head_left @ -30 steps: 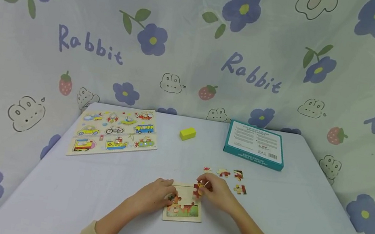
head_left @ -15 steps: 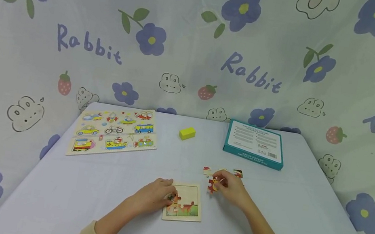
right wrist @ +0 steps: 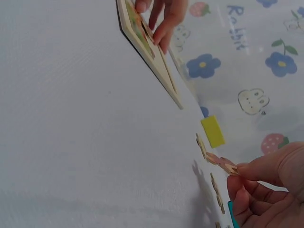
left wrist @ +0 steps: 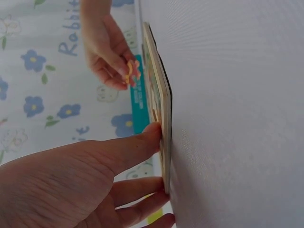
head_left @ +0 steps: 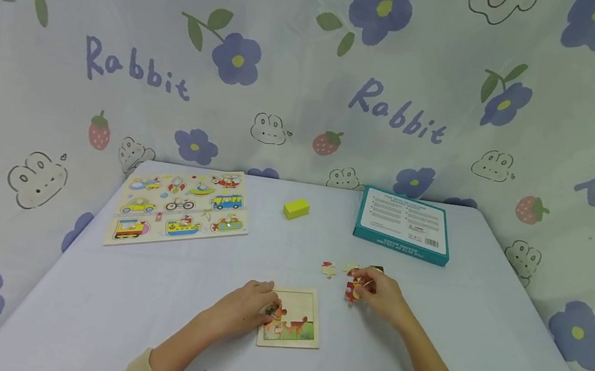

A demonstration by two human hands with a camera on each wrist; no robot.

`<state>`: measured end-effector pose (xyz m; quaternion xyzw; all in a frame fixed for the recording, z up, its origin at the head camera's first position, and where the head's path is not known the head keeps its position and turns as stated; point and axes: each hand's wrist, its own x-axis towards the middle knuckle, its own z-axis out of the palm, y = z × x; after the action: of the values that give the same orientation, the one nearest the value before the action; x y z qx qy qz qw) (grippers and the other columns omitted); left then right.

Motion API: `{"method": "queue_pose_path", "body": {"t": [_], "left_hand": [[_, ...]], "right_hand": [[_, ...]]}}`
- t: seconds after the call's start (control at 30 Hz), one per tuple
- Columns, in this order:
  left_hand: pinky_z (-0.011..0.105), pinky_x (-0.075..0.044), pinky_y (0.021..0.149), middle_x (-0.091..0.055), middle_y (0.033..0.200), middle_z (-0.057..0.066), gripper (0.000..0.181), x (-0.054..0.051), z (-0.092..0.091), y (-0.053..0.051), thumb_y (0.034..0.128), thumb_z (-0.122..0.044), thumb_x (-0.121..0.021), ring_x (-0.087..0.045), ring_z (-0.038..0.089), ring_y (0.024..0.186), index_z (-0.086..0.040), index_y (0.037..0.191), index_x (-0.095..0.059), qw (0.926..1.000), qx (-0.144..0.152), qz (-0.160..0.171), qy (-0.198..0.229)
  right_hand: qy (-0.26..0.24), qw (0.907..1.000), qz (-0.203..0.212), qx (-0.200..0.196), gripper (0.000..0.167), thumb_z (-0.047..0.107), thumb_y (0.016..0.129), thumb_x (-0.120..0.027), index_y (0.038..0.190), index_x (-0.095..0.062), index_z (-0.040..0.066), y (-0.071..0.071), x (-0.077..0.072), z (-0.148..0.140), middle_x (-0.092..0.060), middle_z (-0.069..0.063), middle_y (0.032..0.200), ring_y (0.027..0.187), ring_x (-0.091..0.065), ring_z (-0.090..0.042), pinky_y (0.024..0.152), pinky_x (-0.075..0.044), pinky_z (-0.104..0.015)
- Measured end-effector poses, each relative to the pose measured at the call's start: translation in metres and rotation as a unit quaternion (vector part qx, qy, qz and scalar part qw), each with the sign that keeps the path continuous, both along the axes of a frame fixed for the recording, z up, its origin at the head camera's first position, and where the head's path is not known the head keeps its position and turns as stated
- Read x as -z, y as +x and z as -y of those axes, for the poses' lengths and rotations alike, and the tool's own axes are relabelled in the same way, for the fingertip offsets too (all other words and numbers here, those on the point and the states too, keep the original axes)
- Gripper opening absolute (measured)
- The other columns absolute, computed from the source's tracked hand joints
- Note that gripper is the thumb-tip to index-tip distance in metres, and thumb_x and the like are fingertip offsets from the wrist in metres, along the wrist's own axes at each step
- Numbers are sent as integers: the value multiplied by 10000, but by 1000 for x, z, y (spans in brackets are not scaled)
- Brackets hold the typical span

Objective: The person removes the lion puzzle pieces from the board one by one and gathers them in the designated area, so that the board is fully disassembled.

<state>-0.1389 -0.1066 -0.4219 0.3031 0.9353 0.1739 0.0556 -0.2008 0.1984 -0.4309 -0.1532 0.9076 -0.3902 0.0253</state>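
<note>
My left hand holds the left side of a small wooden jigsaw tray. In the left wrist view its thumb lies on the tray's face, and the other fingertips meet the tray's edge. Several joined pieces with a picture of a brown animal on grass fill the lower part of the tray. To the right of it, my right hand pinches a red-brown puzzle piece between thumb and fingers, raised off the table in the right wrist view. Loose puzzle pieces lie beside and partly behind that hand.
At the back left lies a wooden vehicle puzzle board. A yellow block sits at the back middle, and a teal box lies at the back right. Behind the white table hangs a flowered cloth.
My right hand has carried the pinched puzzle piece from the tray's upper right corner rightwards to the loose pieces. The left hand has stayed on the tray.
</note>
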Motion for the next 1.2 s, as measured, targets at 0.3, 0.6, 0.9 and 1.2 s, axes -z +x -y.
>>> {"method": "queue_pose_path", "body": {"t": [0.3,0.6,0.9,1.2], "left_hand": [[446,-429,894,-513,1256,162,227,0,1,0,836,-205,-671,-475,345,1142,-120,1043,-628,9999,93,-69,113],[447,-436,885,-510,1250,157,216,2,1,0,837,-206,-671,-478,342,1135,-126,1032,-624,9999,78,-80,59],[444,-434,889,-504,1262,170,216,2,1,1,836,-208,-672,-481,343,1130,-120,1027,-623,10000,56,-64,35],[439,-424,908,-506,1252,157,232,1,0,0,837,-201,-671,-469,348,1150,-112,1046,-621,10000,71,-1,53]], "right_hand": [[120,9999,24,-8,202,19,811,-663,1008,-633,50,-5,4,-6,-589,6,827,749,-541,-145,637,-482,-231],[295,9994,-163,80,171,4,793,-663,958,-644,49,-8,8,-9,-603,6,807,733,-534,-151,651,-487,-268],[482,9982,-330,167,111,21,811,-659,911,-652,68,-8,16,-9,-625,-5,812,728,-532,-150,675,-504,-282],[436,9977,-352,386,100,34,841,-628,928,-665,66,-6,13,-8,-651,-36,899,801,-584,-187,727,-517,-342]]}}
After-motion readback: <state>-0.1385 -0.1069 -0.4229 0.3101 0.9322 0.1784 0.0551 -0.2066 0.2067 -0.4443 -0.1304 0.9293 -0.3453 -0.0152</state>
